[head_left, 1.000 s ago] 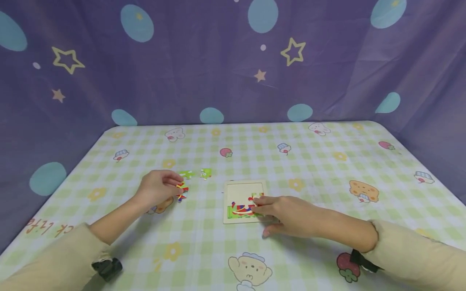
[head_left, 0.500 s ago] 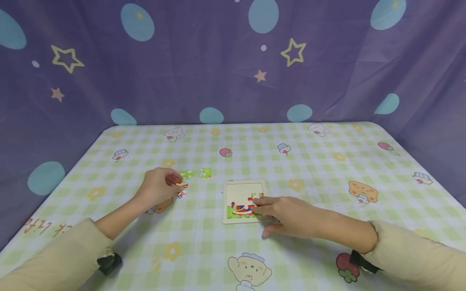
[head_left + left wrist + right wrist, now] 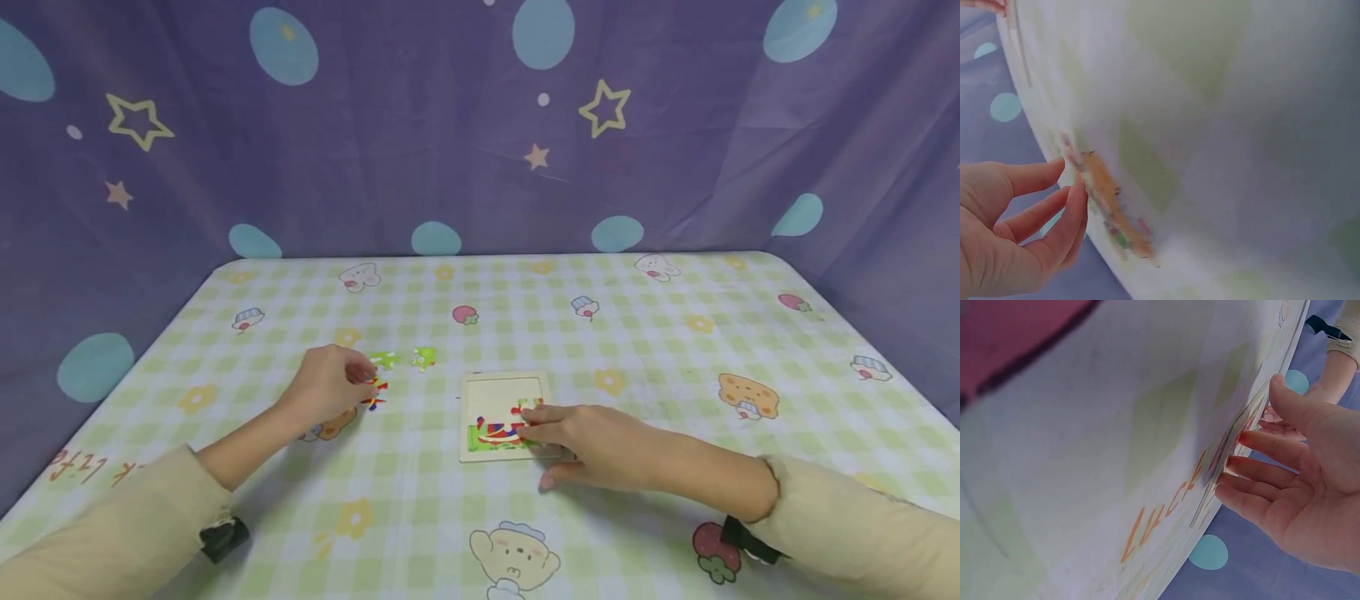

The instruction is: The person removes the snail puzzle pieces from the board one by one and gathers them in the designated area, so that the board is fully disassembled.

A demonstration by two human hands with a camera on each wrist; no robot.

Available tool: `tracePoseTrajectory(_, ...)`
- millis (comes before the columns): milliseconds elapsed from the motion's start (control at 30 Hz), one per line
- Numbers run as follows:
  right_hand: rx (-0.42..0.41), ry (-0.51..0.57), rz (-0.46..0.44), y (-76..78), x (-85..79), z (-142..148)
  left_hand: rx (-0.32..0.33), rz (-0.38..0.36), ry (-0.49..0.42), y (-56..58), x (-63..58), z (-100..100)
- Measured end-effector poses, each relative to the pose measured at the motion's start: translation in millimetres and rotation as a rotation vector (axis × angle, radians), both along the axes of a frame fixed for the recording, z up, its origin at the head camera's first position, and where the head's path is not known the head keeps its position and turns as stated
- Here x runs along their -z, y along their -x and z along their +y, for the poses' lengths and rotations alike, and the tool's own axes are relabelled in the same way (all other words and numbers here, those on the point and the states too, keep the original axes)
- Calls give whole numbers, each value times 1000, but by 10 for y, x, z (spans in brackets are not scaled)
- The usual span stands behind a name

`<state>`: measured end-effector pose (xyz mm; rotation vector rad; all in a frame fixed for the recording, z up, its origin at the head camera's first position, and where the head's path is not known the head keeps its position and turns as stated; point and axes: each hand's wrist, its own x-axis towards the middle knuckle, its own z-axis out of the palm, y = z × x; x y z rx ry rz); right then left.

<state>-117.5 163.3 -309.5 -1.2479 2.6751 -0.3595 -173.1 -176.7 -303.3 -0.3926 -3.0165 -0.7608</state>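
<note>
My left hand (image 3: 322,387) has its thumb and fingertips at a red, yellow and blue puzzle piece (image 3: 380,388), seemingly turning it low over the cloth. In the left wrist view the same hand (image 3: 1019,228) shows a small gap between thumb and index finger, and the piece is blurred there. A square wooden puzzle tray (image 3: 495,388) lies flat, with joined red, blue and green pieces (image 3: 498,435) along its near side. On the tray's right part rest the extended fingers of my right hand (image 3: 600,446), which hide some pieces.
Two loose green puzzle pieces lie past the left hand: one (image 3: 385,359) near its fingertips, another (image 3: 424,358) to the right. A checked cloth with printed animals and fruit covers the table (image 3: 660,533). A purple curtain (image 3: 390,125) stands behind.
The red puzzle piece has been turned at my left fingertips, showing different colours and outline. My left hand has shifted slightly away from me. My right hand stays on the tray.
</note>
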Motion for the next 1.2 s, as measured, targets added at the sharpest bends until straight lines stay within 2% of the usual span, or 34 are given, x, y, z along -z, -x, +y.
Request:
tracePoseTrajectory(133, -2, 9, -6, 2, 1, -1, -19, -16, -3, 15, -121, 47)
tracePoseTrajectory(233, -4, 15, -1, 3, 7, 1, -19, -34, -24, 8, -238, 154)
tracePoseTrajectory(333, -7, 17, 8, 3, 17, 8, 5, -40, -36, -2, -322, 305)
tracePoseTrajectory(433, -4, 16, 11, 1, 23, 15, 47, -42, -50, 3, -341, 482)
tracePoseTrajectory(533, 0, 11, 12, -1, 24, 18, 104, -48, -79, 20, -302, 678)
tracePoseTrajectory(633, 2, 7, 16, -6, 26, 16, 188, -69, -103, 37, -232, 880)
tracePoseTrajectory(767, 2, 10, 23, -15, 32, 7, 279, -139, -106, 50, -112, 1125)
tracePoseTrajectory(867, 2, 8, 21, -20, 31, -1, 312, -195, -99, 44, -42, 1269)
tracePoseTrajectory(933, 4, 8, 8, -23, 27, -4, 343, -202, -88, 36, -6, 1330)
tracePoseTrajectory(1067, 14, 3, -18, -29, 13, -6, 390, -174, -63, 13, 33, 1406)
tracePoseTrajectory(1200, 21, -14, -12, -33, -1, -7, 383, -170, -58, 16, 61, 1458)
